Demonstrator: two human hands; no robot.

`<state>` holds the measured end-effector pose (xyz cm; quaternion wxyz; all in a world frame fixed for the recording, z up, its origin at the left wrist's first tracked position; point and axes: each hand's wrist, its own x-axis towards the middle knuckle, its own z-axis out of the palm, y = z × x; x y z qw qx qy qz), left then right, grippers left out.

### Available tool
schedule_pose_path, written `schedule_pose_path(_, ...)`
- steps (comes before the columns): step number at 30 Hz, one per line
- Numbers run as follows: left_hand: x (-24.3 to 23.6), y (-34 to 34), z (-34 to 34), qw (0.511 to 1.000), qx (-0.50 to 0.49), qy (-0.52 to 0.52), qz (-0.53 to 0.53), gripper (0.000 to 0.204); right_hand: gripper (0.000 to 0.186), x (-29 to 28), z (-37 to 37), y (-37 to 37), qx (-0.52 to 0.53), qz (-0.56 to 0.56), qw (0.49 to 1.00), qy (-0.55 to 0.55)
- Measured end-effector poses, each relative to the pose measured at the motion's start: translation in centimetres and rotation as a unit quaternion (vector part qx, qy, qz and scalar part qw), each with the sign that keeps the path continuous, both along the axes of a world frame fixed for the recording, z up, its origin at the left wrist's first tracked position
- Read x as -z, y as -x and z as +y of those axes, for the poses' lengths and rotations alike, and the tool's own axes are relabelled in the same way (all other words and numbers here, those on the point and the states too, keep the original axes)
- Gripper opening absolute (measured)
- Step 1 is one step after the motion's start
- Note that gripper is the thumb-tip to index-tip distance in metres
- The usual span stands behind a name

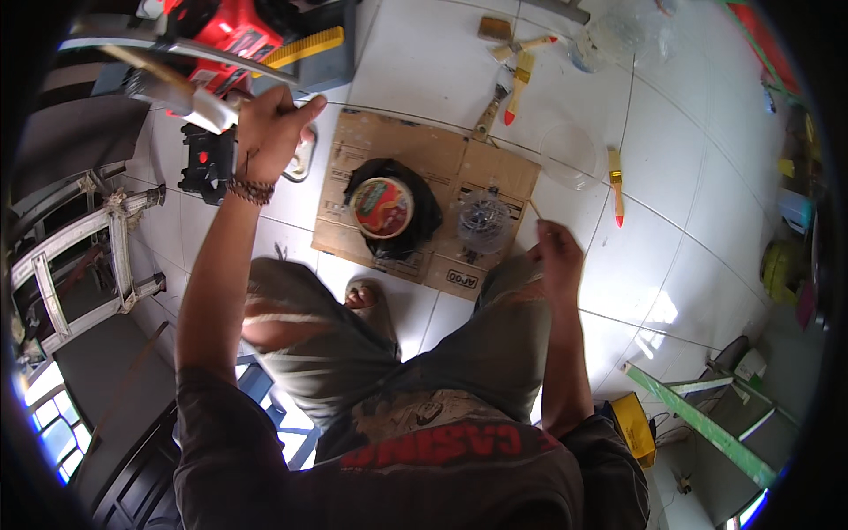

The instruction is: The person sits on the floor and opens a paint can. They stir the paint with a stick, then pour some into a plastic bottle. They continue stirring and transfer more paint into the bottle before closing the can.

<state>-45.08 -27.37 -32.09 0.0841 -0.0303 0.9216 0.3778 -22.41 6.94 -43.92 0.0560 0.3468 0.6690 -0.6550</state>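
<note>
My left hand (269, 132) is raised at the upper left, fingers curled, beside a white object (216, 110) with a long wooden piece; what it grips is unclear. My right hand (556, 247), near my right knee, is closed on a thin wooden stick (533, 207). Between them, a cardboard sheet (397, 141) bears a round tub (382, 208) with a red and green label on black plastic (415, 234), and a clear plastic container (481, 221).
Paintbrushes (517, 84) lie on the tiled floor (671, 177), another (616, 185) farther right. A red machine (221, 49) and black case (203, 163) stand upper left. An aluminium ladder (79, 265) is left; a green frame (698, 415) is lower right.
</note>
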Motion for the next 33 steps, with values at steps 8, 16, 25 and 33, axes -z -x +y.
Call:
schedule_pose_path(8, 4.2, -7.8, -5.9, 0.986, 0.154, 0.066, -0.012, 0.039, 0.019, -2.1, -10.8, -4.0, -0.194, 0.000, 0.968, -0.160)
schedule_pose_path(16, 11.7, -13.1, 3.4, 0.950, 0.252, 0.177, -0.042, 0.088, 0.025, 1.1, 3.8, 0.2, -0.095, -0.038, 0.906, -0.412)
schedule_pose_path(25, 14.1, -12.9, 2.0, 0.947, 0.277, 0.158, -0.033, 0.102, 0.034, 8.9, -3.8, 20.5, -0.335, -0.100, 0.875, -0.336)
schedule_pose_path(33, 14.2, -12.0, 2.1, 0.953, 0.295, 0.065, -0.038, 0.113, 0.042, 13.8, -5.8, 25.2, -0.151, -0.206, 0.879, -0.403)
